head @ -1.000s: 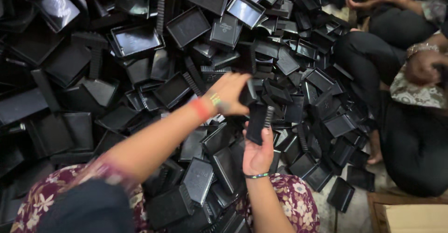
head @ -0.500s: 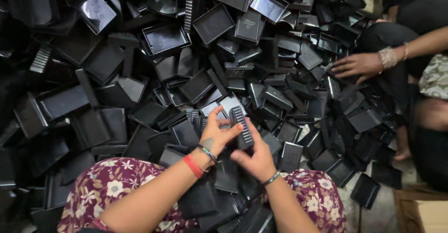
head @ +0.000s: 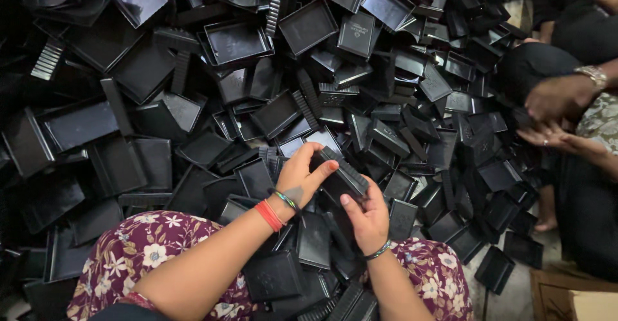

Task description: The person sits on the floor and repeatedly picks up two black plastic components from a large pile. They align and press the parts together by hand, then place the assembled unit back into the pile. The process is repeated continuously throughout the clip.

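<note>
Both my hands hold one stack of small black plastic trays (head: 343, 174) above my lap. My left hand (head: 302, 176), with red and green bangles at the wrist, grips the stack's left end with its thumb on top. My right hand (head: 365, 213), wearing a thin green bangle, clasps the stack from below and the right. All around lies a big heap of loose black rectangular trays (head: 238, 41), some face up, some on edge.
A floral maroon garment (head: 154, 256) covers my knees at the bottom. At the right another person's hands (head: 553, 112), one with a metal bracelet, work among small trays. A cardboard box corner (head: 579, 302) sits at the bottom right.
My left hand came back from reaching out over the heap and joined my right hand on the stack of trays. The view shifted downward.
</note>
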Tool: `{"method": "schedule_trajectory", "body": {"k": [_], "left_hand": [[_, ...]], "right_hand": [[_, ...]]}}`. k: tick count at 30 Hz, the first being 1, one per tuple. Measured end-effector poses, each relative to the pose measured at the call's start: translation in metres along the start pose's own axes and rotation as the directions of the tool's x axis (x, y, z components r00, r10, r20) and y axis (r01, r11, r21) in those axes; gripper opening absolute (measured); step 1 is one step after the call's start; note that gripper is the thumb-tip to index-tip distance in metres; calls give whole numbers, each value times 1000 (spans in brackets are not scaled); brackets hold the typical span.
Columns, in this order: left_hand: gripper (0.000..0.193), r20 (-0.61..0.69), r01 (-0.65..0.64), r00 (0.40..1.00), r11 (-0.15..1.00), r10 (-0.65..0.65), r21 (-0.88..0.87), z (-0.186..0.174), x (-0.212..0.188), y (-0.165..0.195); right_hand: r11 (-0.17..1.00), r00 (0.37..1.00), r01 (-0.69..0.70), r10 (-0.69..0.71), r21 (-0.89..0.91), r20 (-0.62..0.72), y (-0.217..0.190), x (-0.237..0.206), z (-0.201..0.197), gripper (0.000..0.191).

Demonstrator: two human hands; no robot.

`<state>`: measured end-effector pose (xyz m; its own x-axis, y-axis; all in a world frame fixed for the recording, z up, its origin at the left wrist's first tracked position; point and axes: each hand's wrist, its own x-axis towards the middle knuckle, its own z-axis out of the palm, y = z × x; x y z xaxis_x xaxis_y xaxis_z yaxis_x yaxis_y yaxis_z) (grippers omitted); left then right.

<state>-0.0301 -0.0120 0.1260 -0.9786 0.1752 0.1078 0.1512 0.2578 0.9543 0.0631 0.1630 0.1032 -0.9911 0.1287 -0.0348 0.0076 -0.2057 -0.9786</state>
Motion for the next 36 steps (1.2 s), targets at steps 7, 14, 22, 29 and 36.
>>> {"method": "schedule_trajectory", "body": {"k": [7, 14, 22, 29, 36], "left_hand": [[55, -16, -52, 998, 998, 53, 47, 5, -1, -9], [53, 72, -19, 997, 998, 15, 65, 9, -6, -5], [68, 200, -648, 751, 645, 629, 404, -5, -12, 33], [83, 237, -443, 888, 873, 395, 205, -1, -15, 29], [79, 179, -365, 911, 928, 371, -69, 8, -22, 23]], "right_hand": [[989, 1000, -13, 10, 146, 25, -8, 2, -3, 50], [968, 998, -28, 43, 250, -55, 0, 6, -20, 44], [991, 995, 0, 13, 131, -100, 20, 9, -24, 43], [953, 991, 39, -76, 301, 110, 12, 8, -35, 62], [961, 969, 21, -88, 277, 232, 10, 6, -25, 82]]}}
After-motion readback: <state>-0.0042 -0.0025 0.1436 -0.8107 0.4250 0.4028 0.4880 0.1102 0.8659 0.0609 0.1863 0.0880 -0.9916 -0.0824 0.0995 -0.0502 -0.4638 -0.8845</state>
